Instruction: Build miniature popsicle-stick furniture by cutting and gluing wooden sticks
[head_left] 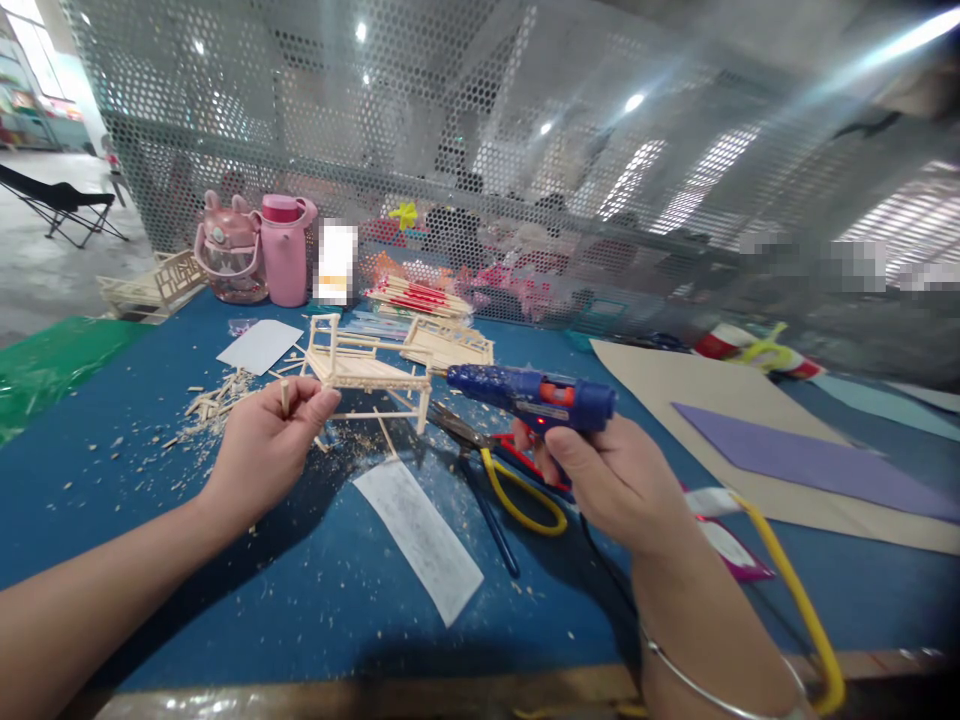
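A small frame of pale wooden sticks [367,372], shaped like a miniature bed or bench, is held above the blue table by my left hand [274,430]. The fingers pinch its near left corner, and a short stick [285,397] stands up between them. My right hand [600,470] is wrapped round a blue glue gun [525,392] with a small red light on its side. The gun's nozzle points left, at or very close to the frame's right corner post. Scissors with yellow handles [525,500] lie below the gun, beside a tool with dark blue handles [491,525].
Stick scraps [217,400] and dust litter the blue table [300,620]. White paper strip [420,540] lies in front. Behind are a pink bottle [285,250], a clear pink jug [234,255], stick bundles [420,297] and perforated metal screen [390,120]. Purple sheet [810,460] lies right.
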